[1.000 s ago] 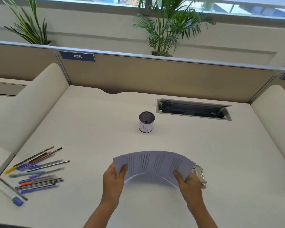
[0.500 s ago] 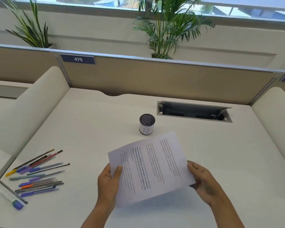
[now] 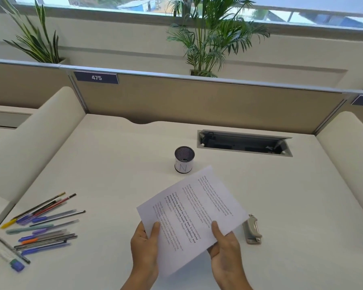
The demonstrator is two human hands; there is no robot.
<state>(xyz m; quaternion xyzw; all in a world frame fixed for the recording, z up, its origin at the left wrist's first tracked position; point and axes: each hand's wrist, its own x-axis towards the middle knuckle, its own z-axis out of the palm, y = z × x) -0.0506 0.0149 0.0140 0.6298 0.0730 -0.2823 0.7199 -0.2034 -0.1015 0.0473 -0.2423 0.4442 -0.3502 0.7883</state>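
Observation:
A printed sheet of paper [image 3: 193, 214] is held above the white desk [image 3: 117, 164], turned at a slant with its text running diagonally. My left hand [image 3: 145, 248] grips its near left edge, thumb on top of the page. My right hand [image 3: 224, 250] pinches the near right edge, thumb on the printed side and fingers underneath. A grey metal hole punch [image 3: 252, 230] lies on the desk just right of my right hand. A black mesh pen cup [image 3: 184, 160] with a white label stands beyond the paper's far corner.
Several pens and pencils [image 3: 44, 225] lie scattered at the desk's left, with a marker [image 3: 8, 257] near the front edge. An open cable tray [image 3: 244, 143] is set into the desk at the back right. Partition panels enclose the desk; potted plants stand behind.
The sheet went from bowed between both hands to flat and facing me. My right hand has shifted in along the near edge, uncovering the hole punch.

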